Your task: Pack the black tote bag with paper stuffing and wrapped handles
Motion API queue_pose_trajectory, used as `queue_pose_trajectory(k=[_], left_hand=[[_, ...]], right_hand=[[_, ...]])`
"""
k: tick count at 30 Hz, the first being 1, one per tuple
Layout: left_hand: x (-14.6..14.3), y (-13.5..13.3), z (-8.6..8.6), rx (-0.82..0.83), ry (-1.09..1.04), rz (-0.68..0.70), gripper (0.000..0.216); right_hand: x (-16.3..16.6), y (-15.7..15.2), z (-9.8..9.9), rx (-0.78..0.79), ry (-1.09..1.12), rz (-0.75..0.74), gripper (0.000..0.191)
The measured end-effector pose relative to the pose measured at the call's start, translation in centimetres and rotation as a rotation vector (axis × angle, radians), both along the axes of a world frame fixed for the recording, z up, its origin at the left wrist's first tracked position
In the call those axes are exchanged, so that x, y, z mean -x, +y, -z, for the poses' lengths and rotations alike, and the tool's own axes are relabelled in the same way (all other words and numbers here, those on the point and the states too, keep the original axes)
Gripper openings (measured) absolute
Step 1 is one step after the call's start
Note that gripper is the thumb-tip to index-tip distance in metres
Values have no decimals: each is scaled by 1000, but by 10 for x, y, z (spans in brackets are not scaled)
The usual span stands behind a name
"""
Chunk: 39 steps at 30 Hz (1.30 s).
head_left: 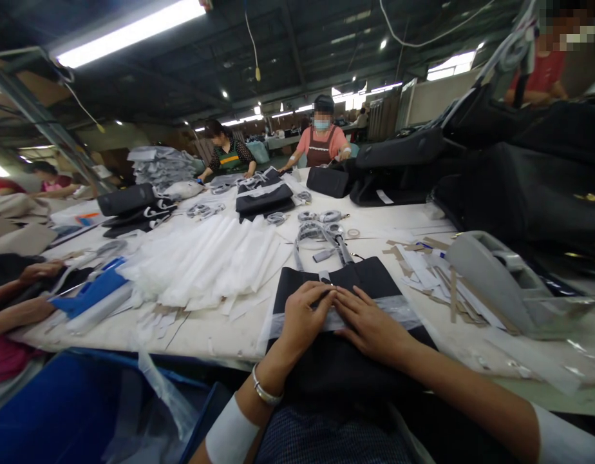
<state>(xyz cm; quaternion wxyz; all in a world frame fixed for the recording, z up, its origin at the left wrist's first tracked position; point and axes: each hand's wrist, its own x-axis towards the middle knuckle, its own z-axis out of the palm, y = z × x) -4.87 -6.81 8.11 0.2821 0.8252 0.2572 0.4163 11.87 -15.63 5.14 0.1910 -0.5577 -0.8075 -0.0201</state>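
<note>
A black handbag (292,290) lies in front of me at the table edge, with wrapped handles (346,248) stretched away from me. A translucent plastic band (398,308) crosses its front, and a pale strip covers a small tab (324,276) near the top edge. My left hand (304,316) has its fingers bent and thumb pressed in just below the tab; what they pinch is hidden. My right hand (369,322) rests on the bag beside it, fingers stretched out and apart. The fingertips of both hands meet.
White wrapping sheets (205,258) are heaped to the left. At right, a grey tape dispenser (491,283) stands by paper and cardboard strips (437,277). More black bags (534,187) are piled behind it. A blue bin (85,406) is below left. Co-workers (321,145) work across the table.
</note>
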Motion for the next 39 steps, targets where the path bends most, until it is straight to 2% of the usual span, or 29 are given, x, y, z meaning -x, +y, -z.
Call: queue_pose_trajectory(k=[4, 7, 10, 15, 19, 21, 23, 27, 29, 31, 34, 37, 39], left_hand=[[0, -1, 3, 10, -10, 17, 18], [-2, -2, 4, 4, -33, 12, 16], [-1, -6, 5, -31, -19, 34, 15], [6, -13, 7, -40, 118, 57, 15], [8, -16, 7, 32, 221, 51, 16], [9, -16, 4, 45, 222, 34, 17], [10, -15, 0, 65, 200, 5, 17], [11, -11, -6, 108, 152, -36, 16], [12, -9, -6, 113, 145, -38, 16], [13, -8, -5, 112, 151, -41, 16], [12, -7, -6, 98, 164, -39, 17], [8, -3, -12, 54, 231, -4, 19], [4, 3, -18, 6, 354, 55, 20]], right_hand=[[-6, -12, -10, -27, 83, -1, 61], [-8, -18, -5, -48, 21, 40, 48], [-7, -19, 3, -22, 3, 10, 47], [-9, -21, 1, -92, 224, 48, 33], [-7, -20, 1, -98, 192, 74, 30], [-5, -20, 2, -61, 121, 100, 35], [-3, -22, 0, -4, 60, 91, 48], [-7, -28, -12, 128, -20, -103, 88], [-12, -31, -16, 164, -39, -161, 92], [-17, -30, -15, 142, -49, -132, 80], [-20, -25, -2, 29, -99, -63, 58], [-20, -22, 12, -110, -185, -89, 48], [-18, -23, 17, -195, -208, -119, 45]])
